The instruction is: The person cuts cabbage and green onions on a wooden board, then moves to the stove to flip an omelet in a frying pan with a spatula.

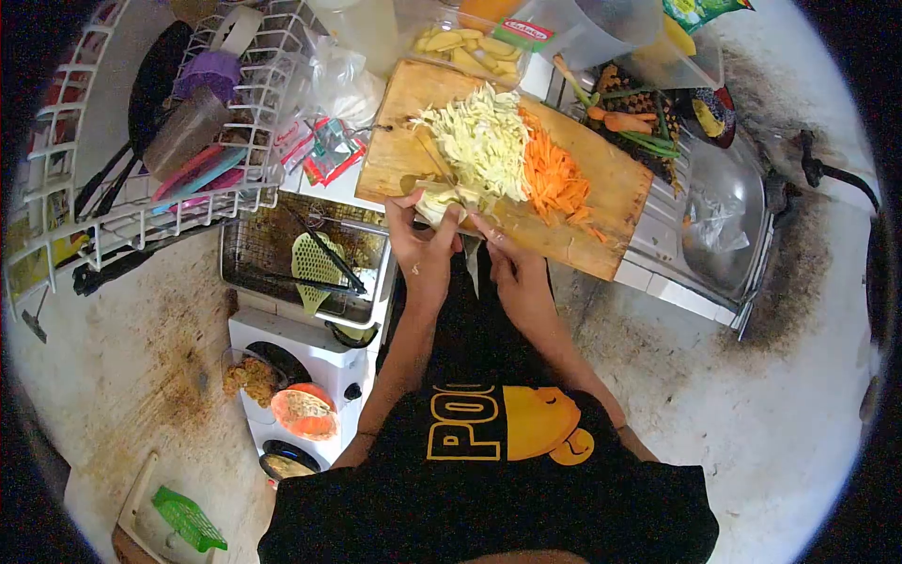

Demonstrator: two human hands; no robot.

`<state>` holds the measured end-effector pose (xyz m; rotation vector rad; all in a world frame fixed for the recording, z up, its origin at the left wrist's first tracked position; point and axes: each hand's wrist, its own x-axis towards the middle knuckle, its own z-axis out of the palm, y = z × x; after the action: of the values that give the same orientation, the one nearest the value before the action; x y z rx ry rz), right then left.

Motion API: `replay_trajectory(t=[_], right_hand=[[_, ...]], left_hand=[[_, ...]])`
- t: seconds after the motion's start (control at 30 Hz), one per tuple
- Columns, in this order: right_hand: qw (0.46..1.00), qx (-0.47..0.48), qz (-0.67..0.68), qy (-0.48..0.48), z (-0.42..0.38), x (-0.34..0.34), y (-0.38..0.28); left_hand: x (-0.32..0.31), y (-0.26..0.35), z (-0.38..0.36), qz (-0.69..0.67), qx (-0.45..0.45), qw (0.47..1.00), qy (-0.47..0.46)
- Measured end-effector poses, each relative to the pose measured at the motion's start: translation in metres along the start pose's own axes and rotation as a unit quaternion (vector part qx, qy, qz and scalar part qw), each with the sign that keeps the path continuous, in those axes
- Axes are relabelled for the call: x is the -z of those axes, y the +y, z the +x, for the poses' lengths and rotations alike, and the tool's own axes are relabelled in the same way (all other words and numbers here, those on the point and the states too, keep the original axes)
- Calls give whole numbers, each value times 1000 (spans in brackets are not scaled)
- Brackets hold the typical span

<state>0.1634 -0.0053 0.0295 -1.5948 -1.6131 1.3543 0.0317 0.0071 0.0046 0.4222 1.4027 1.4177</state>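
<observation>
A wooden cutting board (611, 179) lies on the counter, tilted across the view. On it are a heap of shredded cabbage (484, 136) and, touching its right side, a pile of carrot strips (554, 174). At the board's front edge my left hand (423, 244) has its fingers wrapped round a pale piece of cabbage (437, 202). My right hand (512, 268) is close beside it, fingers bent together near the cabbage piece. A knife blade (432, 153) points up and left from between the hands; its handle is hidden.
Behind the board stands a tub of yellow pieces (470, 52). Carrots and green stalks (625, 120) lie by the sink (733, 207) at right. At left are a dish rack (169, 211), a wire basket (258, 244) and a white stove (357, 362).
</observation>
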Motion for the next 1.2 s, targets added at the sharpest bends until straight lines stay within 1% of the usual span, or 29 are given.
replay_trajectory(t=[0.07,0.13,0.17,0.23,0.27,0.33,0.4,0.47,0.53,0.67,0.73,0.77,0.8,0.83,0.87,0.93,0.97,1.0,1.03,1.07,1.13,1.2], right_hand=[[999,25,-23,1,6,-3,14],[1000,2,10,-5,4,-5,16],[1000,1,10,-5,1,-5,15],[999,-39,-9,-3,1,-5,0],[999,-38,-8,-3,2,-7,1],[996,71,-39,38,5,-10,7],[994,81,-58,52,7,-13,9],[991,94,-75,65,11,-16,8],[991,50,-113,56,12,-17,4],[995,28,-85,38,18,-22,22],[993,115,-15,30,27,-17,31],[992,119,-15,30,31,-10,33],[995,55,81,-33,35,2,32],[980,-11,175,-95,37,15,28],[980,-9,173,-96,37,29,23],[931,-142,295,-161,34,57,-1],[931,-142,294,-163,31,66,-10],[956,-91,239,-148,28,72,-19],[974,-38,182,-133,26,77,-23],[973,-38,181,-136,22,80,-21],[984,-30,68,-165,12,88,-16],[984,-28,44,-168,3,88,0]], left_hand=[[2,-6,3,13,-22,1000,3],[3,-7,3,21,-27,999,6],[2,-7,3,29,-32,999,4],[1,-5,2,32,-28,999,2],[2,-3,2,36,-24,999,-1],[2,-3,5,41,-17,999,8],[1,-6,6,44,-7,999,14],[2,-6,7,17,-26,999,9],[1,-6,8,25,-37,999,10],[1,-5,8,24,-50,998,-5],[4,-6,9,35,-64,997,-1],[5,-7,10,17,-55,998,-3],[5,-7,10,-1,-43,999,-4],[5,-5,9,-3,-45,999,-5],[6,-2,8,-2,-43,999,-17],[11,2,9,-4,-41,999,-24],[15,3,11,33,-49,998,-34],[18,4,13,71,-58,995,-44],[20,3,16,74,-68,993,-54],[23,3,20,74,-69,994,-51],[25,9,26,87,-89,990,-62],[27,10,29,88,-91,990,-57]])
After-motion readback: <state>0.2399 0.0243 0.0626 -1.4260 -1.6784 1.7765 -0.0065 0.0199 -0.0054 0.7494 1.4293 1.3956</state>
